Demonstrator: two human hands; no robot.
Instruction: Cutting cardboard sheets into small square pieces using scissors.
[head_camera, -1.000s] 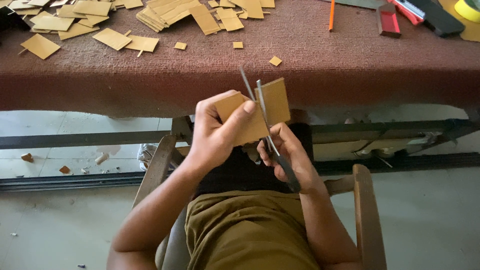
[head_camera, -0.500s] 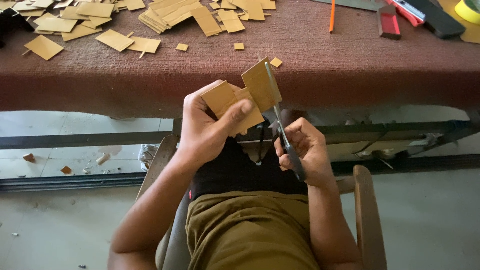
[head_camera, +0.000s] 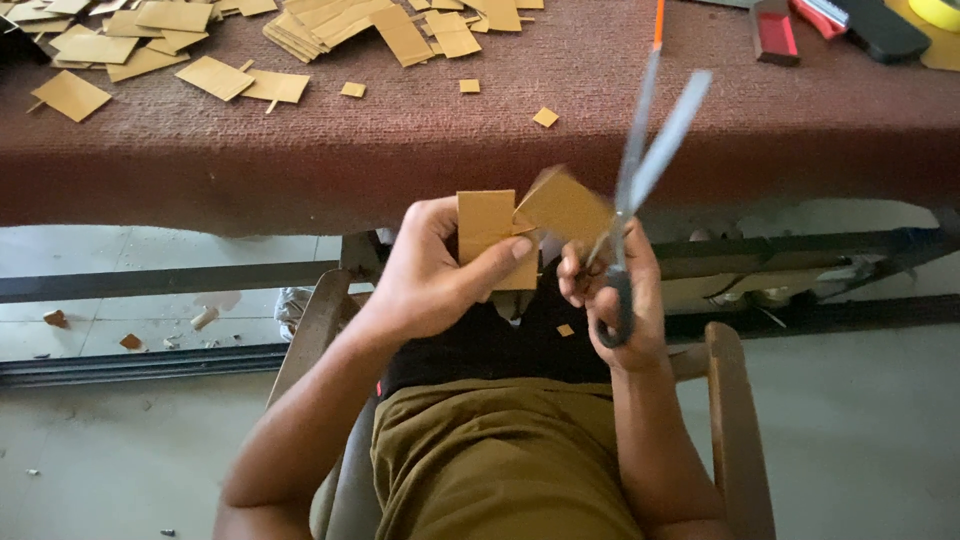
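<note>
My left hand (head_camera: 430, 285) pinched the card (head_camera: 487, 235) mid-frame; my right (head_camera: 615, 290) gripped open scissors (head_camera: 640, 160), blades seemingly pointing up, just right.

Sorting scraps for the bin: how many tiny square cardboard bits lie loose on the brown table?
3: one by the left pieces, one mid-table, one nearest the scissors. More may hide among the piles.

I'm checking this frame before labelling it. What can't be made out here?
- Head view: the scissors blades are motion-blurred, so their edges are unclear.
- The right hand hides the scissor handles.
- The left hand covers part of the cardboard piece.
- Red and black tools are cut off by the top edge.
</note>
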